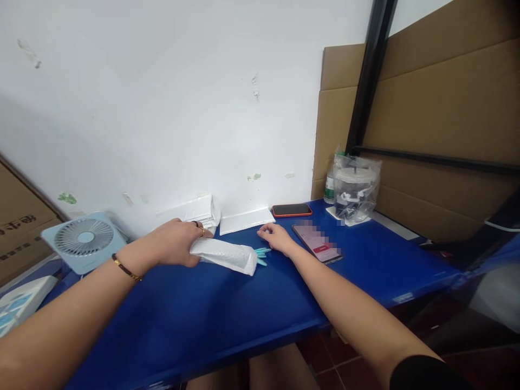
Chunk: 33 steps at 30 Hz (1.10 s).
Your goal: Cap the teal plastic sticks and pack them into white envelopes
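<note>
A white padded packet (pixel 227 254) is held by its left end in my left hand (pixel 179 244), with the fingers wrapped round it. Several thin teal sticks (pixel 262 255) show at the packet's right end, above the blue table (pixel 195 314). My right hand (pixel 276 238) is just beyond the sticks, its fingers curled together; whatever they hold, if anything, is too small to make out. Close to that wrist lies a phone (pixel 319 244) with a lit screen. A flat white packet (pixel 247 220) rests by the wall behind my hands.
More white packets (pixel 190 209) lie behind my left hand. A blue fan (pixel 84 241) stands at the left. An orange-edged phone (pixel 291 209) lies near the wall. At the back right are a bottle (pixel 329 187) and a bagged cup (pixel 356 192), beside cardboard (pixel 442 103).
</note>
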Tool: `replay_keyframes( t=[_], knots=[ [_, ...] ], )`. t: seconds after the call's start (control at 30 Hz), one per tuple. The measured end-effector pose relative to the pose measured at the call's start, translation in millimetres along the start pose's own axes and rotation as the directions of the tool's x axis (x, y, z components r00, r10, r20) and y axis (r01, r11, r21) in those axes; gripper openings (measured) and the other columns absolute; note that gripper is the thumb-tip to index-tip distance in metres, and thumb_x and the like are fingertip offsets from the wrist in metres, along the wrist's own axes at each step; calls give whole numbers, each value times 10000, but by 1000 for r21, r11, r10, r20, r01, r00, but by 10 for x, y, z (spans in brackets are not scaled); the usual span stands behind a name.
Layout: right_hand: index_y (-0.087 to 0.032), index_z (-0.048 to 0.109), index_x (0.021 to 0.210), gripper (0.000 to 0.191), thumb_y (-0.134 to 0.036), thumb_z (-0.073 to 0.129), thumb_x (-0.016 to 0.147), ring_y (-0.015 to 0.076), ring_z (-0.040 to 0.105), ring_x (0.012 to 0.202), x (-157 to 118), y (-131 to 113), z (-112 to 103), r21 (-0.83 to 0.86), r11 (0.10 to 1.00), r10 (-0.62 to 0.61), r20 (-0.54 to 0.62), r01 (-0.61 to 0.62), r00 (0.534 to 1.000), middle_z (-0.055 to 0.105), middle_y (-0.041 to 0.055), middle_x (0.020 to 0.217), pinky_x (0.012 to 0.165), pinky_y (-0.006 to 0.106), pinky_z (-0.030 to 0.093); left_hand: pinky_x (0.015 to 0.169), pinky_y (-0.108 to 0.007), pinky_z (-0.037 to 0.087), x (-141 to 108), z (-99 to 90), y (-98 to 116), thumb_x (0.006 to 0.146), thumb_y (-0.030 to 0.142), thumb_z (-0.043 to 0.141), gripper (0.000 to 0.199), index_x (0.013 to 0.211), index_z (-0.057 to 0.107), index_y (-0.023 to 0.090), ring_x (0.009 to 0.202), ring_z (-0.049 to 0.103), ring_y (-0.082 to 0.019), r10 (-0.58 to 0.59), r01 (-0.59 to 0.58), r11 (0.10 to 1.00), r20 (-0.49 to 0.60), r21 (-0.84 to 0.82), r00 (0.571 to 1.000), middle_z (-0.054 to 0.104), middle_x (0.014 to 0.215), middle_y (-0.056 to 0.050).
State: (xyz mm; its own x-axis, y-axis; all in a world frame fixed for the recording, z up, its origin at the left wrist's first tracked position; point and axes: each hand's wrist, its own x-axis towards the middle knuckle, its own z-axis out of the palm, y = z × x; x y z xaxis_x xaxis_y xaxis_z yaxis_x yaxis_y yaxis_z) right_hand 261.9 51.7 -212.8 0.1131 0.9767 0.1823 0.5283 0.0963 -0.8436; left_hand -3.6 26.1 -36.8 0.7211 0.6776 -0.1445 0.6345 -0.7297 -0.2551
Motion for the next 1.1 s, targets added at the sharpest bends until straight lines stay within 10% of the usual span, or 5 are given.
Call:
replay_keyframes(
  t=[0.3,0.57,0.83,1.1],
  knots=[
    [-213,673,853,321,-500,567,753,194,542,874,-19,-24,-93,-220,965,-148,-17,140,989,587,57,908,778,304,413,778,-336,375,-201,-184,-240,630,358,554,510,1139,586,349,759,590,-209,-58,56,996,17,68,998,648,943,-4],
    [-330,510,1251,814,-706,642,541,345,302,1259,-187,-119,-179,-243,908,-205,456,342,866,378,84,1364,1016,499,243,817,-364,358,-429,-277,-456,622,362,580,509,1132,595,356,773,575,-224,-128,126,987,19,103,992,656,976,-12],
    [-351,506,1258,799,-671,668,545,333,202,1330,-182,-105,-158,-170,899,-246,566,404,787,307,56,1438,1066,489,184,830,-429,373,-762,-441,-756,646,424,584,562,1201,542,345,837,562,-232,-295,287,940,18,183,955,624,1081,-14],
    [-340,534,1241,695,-586,682,608,309,193,1349,-210,-136,-173,-58,900,-311,607,431,731,351,43,1429,1078,469,172,785,-271,443,-1241,-16,-1395,666,548,538,676,1255,493,220,921,580,-220,-438,439,895,32,-73,898,656,1041,38]
  ],
)
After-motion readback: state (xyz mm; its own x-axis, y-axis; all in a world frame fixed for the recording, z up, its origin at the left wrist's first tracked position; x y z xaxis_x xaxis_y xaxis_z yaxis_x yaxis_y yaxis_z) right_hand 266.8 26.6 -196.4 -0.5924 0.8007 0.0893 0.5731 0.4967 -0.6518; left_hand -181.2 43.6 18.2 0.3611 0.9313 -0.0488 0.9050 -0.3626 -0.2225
